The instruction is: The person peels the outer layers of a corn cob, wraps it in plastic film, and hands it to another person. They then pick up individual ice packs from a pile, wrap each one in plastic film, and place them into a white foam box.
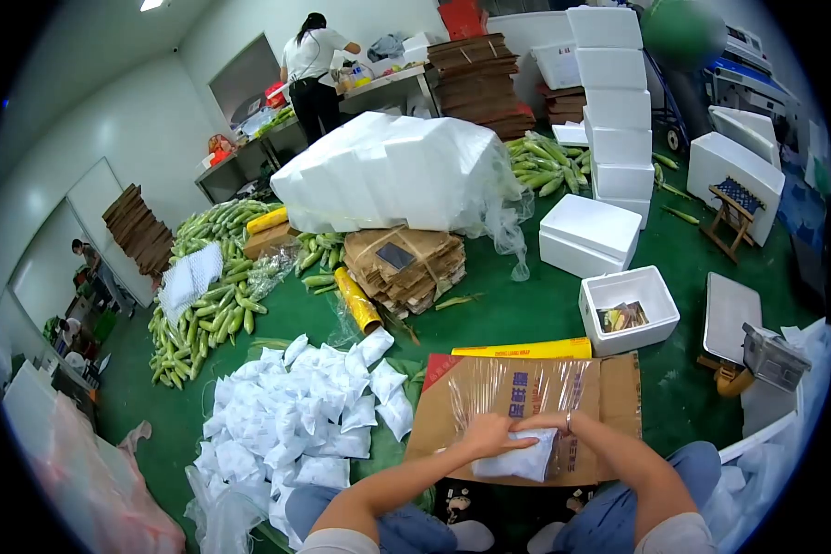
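Note:
A small white packet lies on clear film spread over a flat cardboard piece in front of my knees. My left hand rests at the packet's upper left edge, fingers pointing right. From the right, my right hand reaches over the packet's top edge, its fingers close to those of the left. Whether either hand pinches film or packet is too small to tell. Just beyond the cardboard lies a yellow roll box.
White packets are heaped at left, corn behind them. An open foam box stands front right, near a foam box stack. Stacked cardboard sits ahead. A person stands at a rear counter; others are far left.

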A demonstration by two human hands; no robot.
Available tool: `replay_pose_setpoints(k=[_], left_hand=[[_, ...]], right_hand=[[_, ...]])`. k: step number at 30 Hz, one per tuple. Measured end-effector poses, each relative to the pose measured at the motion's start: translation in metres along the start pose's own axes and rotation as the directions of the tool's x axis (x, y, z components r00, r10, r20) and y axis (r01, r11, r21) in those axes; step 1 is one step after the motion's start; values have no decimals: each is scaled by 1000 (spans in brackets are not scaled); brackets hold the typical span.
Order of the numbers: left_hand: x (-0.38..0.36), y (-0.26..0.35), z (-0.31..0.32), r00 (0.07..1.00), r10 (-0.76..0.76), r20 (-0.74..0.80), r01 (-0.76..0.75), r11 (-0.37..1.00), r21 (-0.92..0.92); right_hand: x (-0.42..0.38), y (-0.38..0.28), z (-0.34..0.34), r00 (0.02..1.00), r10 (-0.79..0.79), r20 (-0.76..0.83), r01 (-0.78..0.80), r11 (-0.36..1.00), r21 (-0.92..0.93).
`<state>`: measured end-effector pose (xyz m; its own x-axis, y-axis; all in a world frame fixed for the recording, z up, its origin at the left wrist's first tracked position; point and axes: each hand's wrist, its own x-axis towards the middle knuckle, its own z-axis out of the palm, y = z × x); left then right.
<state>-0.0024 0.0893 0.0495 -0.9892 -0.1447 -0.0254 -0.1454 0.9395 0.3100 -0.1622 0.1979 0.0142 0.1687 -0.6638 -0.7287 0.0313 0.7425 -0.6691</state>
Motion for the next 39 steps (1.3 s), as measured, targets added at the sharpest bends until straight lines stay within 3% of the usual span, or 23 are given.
replay_pose_setpoints(k=[2, 3, 5, 6, 7, 8, 14, 16, 20, 22, 24, 25, 26, 28, 29, 30, 31, 32, 33, 35, 36, 38, 39], left_hand=[[-6, -5, 18, 955, -161, 250, 197, 972, -129], [-10, -11, 35, 923, -174, 344, 268, 931, -247], [-40, 13, 79, 938, -272, 214, 300, 331, -895], [-54, 25, 54, 712, 24, 701, 693, -178, -698], [-73, 40, 56, 756, 82, 650, 638, -313, -703], [-80, 46, 54, 769, 72, 636, 621, -326, -713], [-138, 106, 16, 578, -106, 809, 805, 234, -545], [-150, 130, 2, 623, -103, 775, 781, 132, -610], [-201, 159, 25, 702, 123, 701, 688, 135, -713], [-233, 163, 33, 747, 232, 623, 605, 149, -782], [-263, 163, 34, 802, 295, 520, 507, 126, -853], [-274, 161, 33, 834, 313, 454, 447, 97, -889], [-282, 157, 27, 869, 320, 377, 380, 56, -923], [-296, 155, 11, 877, 349, 331, 362, -28, -932], [-295, 149, -12, 928, 126, 349, 371, -275, -887], [-288, 144, -29, 900, -86, 428, 334, -494, -803], [-281, 134, -25, 897, -54, 438, 379, -415, -827], [-267, 150, -61, 836, -101, 539, 361, -639, -679], [-261, 117, 24, 708, -122, 696, 369, -776, -512], [-239, 131, 22, 829, -122, 546, 369, -614, -697], [-238, 146, -9, 877, -87, 472, 334, -594, -732], [-241, 162, -14, 858, -301, 417, 114, -679, -725], [-244, 174, -18, 869, -434, 238, 18, -452, -892]], right_hand=[[18, 14, -2, 991, -112, 77, 124, 976, -181], [38, 23, -4, 937, -260, 234, 312, 924, -221], [48, 38, 2, 926, -314, 212, 363, 895, -258], [47, 39, 3, 913, -359, 196, 403, 869, -287], [38, 36, 12, 963, -230, 139, 257, 941, -221], [30, 32, 22, 963, -238, 128, 262, 938, -226], [12, 42, 75, 903, -382, 197, 430, 790, -437], [20, 51, 74, 873, -486, 35, 474, 832, -289], [19, 59, 80, 920, -382, -85, 357, 909, -216], [29, 64, 75, 738, -650, -179, 581, 748, -320], [34, 69, 87, 740, -650, -174, 601, 755, -264], [31, 71, 95, 547, -831, -99, 527, 434, -731], [16, 72, 103, 388, -916, 101, 240, -5, -971], [-41, 29, 147, 622, -783, 20, 54, 17, -998], [-69, 9, 169, 587, -809, -36, 237, 215, -947], [-104, -15, 192, 708, -687, -162, 301, 502, -811], [-120, -15, 209, 623, -778, -83, 731, 617, -292], [-123, -7, 216, 649, -759, 53, 758, 651, 43], [-149, -8, 235, 637, -761, 121, 771, 631, -84], [-144, 19, 256, 503, -834, -228, 838, 535, -109], [-148, 26, 255, 537, -737, -411, 792, 608, -56], [-136, 46, 240, 425, -521, -740, 789, 614, 20], [-129, 61, 231, 421, -349, -837, 748, 656, 102]])
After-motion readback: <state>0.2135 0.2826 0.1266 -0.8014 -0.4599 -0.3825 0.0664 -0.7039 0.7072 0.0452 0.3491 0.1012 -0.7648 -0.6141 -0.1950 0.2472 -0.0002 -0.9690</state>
